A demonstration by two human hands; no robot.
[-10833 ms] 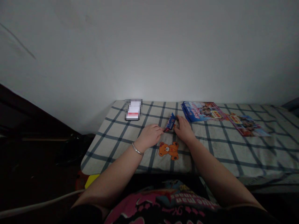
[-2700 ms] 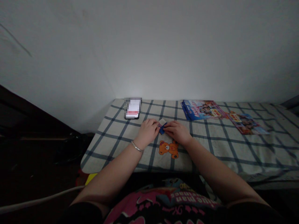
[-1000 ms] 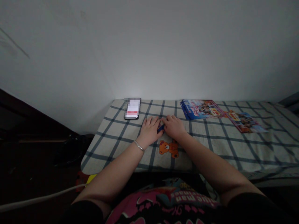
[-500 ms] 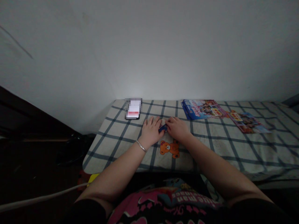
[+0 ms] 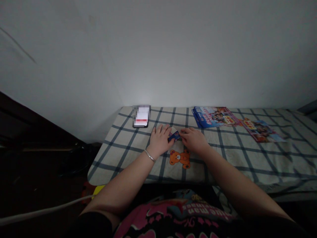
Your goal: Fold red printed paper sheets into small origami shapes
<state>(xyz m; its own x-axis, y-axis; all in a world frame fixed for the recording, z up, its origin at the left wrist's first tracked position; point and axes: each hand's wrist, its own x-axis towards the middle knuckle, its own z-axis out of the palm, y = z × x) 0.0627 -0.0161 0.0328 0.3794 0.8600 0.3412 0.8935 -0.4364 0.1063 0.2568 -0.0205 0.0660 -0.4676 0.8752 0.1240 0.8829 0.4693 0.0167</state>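
Observation:
A small folded blue paper with a pale part lies on the checked cloth between my hands. My left hand, with a silver bangle at the wrist, rests flat over its left side, fingers spread and thumb on the blue part. At the paper's right edge, the fingers of my right hand are drawn together and touch it. How much of the paper lies under my palms is hidden. Just below the hands, the cloth shows an orange printed bear.
A lit phone, partly blurred, lies at the back left. Several glossy blue and pink leaflets are stacked at the back right, with another leaflet beside them. A white wall borders the table's far edge. A pale cable runs at lower left.
My right hand has shifted slightly right and toward me, and more of the blue paper shows between the hands. My left hand has stayed nearly in place.

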